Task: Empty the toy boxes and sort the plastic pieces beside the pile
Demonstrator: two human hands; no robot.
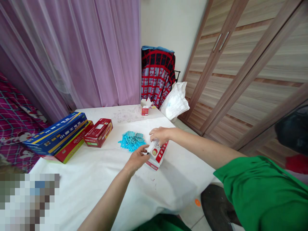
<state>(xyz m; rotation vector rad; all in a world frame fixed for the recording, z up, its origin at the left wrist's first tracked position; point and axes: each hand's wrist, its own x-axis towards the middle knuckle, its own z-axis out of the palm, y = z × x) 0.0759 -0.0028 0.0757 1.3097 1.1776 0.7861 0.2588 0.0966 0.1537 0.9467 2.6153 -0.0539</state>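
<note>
while over a box [159, 157], both hands [137, 159] [160, 134] on a white piece [152, 146]

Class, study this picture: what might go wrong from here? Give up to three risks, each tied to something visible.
1. The small white object at the left hand and right hand might slip onto the white-and-red box.
2. The pile of blue beads lies beside the hands; a careless sweep could scatter it.
3. The small open box stands near the table's far edge; a bump might topple it.
</note>
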